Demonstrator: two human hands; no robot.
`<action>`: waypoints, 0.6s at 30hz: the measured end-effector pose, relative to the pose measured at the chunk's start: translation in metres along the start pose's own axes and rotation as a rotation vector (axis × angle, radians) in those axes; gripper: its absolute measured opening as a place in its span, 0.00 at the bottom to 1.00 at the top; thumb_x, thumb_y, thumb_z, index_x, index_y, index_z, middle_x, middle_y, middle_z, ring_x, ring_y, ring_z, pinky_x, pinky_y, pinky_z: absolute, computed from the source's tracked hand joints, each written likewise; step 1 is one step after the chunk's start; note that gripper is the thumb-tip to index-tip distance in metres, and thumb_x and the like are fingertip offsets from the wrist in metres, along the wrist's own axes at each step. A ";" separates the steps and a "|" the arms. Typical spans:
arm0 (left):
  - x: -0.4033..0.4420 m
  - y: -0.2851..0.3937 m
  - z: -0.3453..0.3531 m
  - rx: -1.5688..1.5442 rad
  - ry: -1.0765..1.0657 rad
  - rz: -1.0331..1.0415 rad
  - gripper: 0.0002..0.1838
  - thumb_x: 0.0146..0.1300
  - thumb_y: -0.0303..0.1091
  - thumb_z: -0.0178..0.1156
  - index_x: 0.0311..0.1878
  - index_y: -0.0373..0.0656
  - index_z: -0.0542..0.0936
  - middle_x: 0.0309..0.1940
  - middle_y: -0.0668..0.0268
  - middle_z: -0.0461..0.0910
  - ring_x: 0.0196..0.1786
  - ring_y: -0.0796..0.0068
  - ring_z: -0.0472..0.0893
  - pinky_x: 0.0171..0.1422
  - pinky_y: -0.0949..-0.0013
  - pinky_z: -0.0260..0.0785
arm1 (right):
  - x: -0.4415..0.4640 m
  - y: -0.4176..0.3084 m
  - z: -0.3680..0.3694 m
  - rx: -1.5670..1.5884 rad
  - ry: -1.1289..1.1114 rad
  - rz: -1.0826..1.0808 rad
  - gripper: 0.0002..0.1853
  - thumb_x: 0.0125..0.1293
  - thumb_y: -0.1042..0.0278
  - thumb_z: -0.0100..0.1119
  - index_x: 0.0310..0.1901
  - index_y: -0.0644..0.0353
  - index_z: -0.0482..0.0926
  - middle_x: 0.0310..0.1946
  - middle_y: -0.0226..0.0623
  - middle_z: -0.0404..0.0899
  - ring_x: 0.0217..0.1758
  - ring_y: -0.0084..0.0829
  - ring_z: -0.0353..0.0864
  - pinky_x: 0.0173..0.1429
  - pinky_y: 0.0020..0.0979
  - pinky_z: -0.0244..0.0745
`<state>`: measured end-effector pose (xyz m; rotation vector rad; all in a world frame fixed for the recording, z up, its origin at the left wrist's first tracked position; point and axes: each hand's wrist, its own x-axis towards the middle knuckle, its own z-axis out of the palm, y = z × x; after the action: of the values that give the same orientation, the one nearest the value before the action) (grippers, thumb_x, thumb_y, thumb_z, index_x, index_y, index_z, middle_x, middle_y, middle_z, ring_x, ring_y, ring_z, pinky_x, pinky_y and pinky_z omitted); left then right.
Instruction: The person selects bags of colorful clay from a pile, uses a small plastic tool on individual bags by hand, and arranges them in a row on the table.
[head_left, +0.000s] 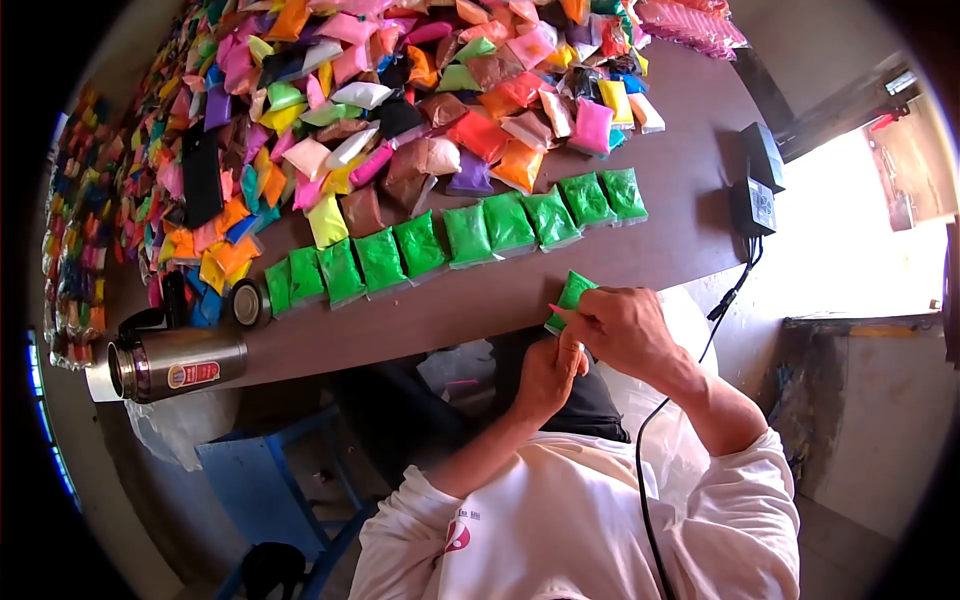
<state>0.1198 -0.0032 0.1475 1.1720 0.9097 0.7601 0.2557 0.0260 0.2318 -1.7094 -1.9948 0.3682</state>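
Observation:
A small clear packet with bright green filling (574,291) is held up just off the table's front edge. My right hand (632,325) has its fingers closed at the packet's right side. Below it, my left hand (549,378) is closed at the packet's lower end, thumb up against the right fingers. A small pink tip (557,309) shows by the right fingertips; I cannot make out what it belongs to. Beyond my hands, a slanting row of several similar green packets (467,233) lies along the brown table (420,325).
A big heap of packets in many colours (400,110) covers the table's far side. At the left lie a steel flask (190,362) and a round lid (248,303). A black power box (753,207) trails a cable past my right arm. A blue chair (262,490) stands lower left.

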 end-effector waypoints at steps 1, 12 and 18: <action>0.000 0.000 0.001 -0.019 0.018 0.013 0.31 0.73 0.47 0.43 0.17 0.35 0.72 0.11 0.65 0.70 0.17 0.77 0.69 0.25 0.70 0.61 | 0.000 -0.001 0.001 -0.053 -0.036 0.004 0.21 0.58 0.58 0.64 0.16 0.63 0.71 0.13 0.43 0.70 0.17 0.45 0.72 0.23 0.40 0.65; -0.001 0.011 0.002 -0.043 0.035 -0.039 0.27 0.73 0.43 0.45 0.18 0.37 0.66 0.14 0.67 0.66 0.19 0.78 0.68 0.26 0.71 0.63 | 0.001 0.001 0.001 0.226 -0.013 0.420 0.12 0.59 0.61 0.63 0.37 0.62 0.79 0.16 0.37 0.74 0.18 0.28 0.73 0.26 0.30 0.66; -0.002 0.008 -0.002 -0.076 -0.024 -0.089 0.28 0.72 0.47 0.47 0.17 0.37 0.68 0.15 0.66 0.68 0.21 0.78 0.69 0.27 0.72 0.62 | 0.006 0.004 -0.003 0.379 -0.053 0.463 0.12 0.61 0.63 0.62 0.36 0.64 0.78 0.19 0.36 0.76 0.23 0.26 0.76 0.31 0.30 0.70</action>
<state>0.1167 -0.0021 0.1551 1.0650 0.8991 0.7013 0.2601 0.0322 0.2331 -1.8990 -1.4229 0.8938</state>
